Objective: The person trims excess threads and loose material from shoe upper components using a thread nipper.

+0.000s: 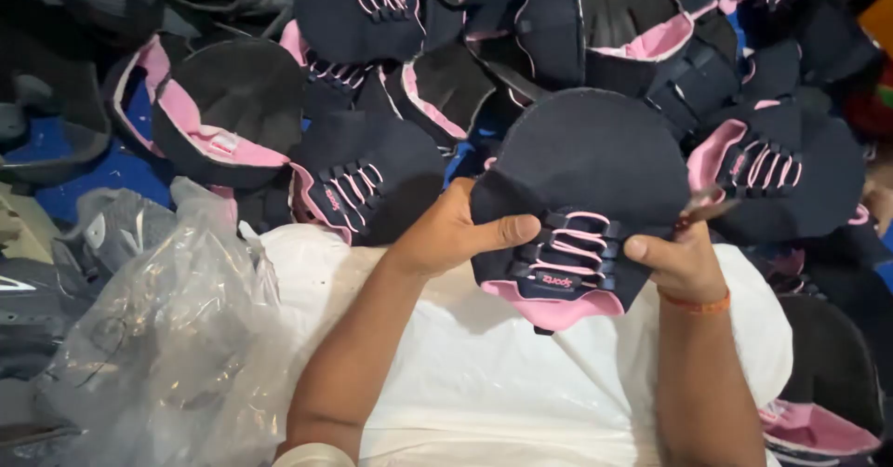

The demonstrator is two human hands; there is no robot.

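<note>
Heaped dark-and-pink shoe uppers point(367, 183) are filling the background above white sheeting point(484, 374). Left hand point(446, 234) and right hand point(679, 262) are each keeping a clenched grip on one laced upper point(581, 179), raised over the sheeting; clear plastic bag point(167, 337) is lying left.

clear plastic bag point(163, 337) lower left beside white bag point(484, 374).

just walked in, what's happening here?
A person holds one flat dark navy fabric shoe upper with pink laces and lining in both hands, left hand and right hand gripping its sides, above a white plastic sheet. A heap of matching navy-and-pink uppers lies beyond.
</note>
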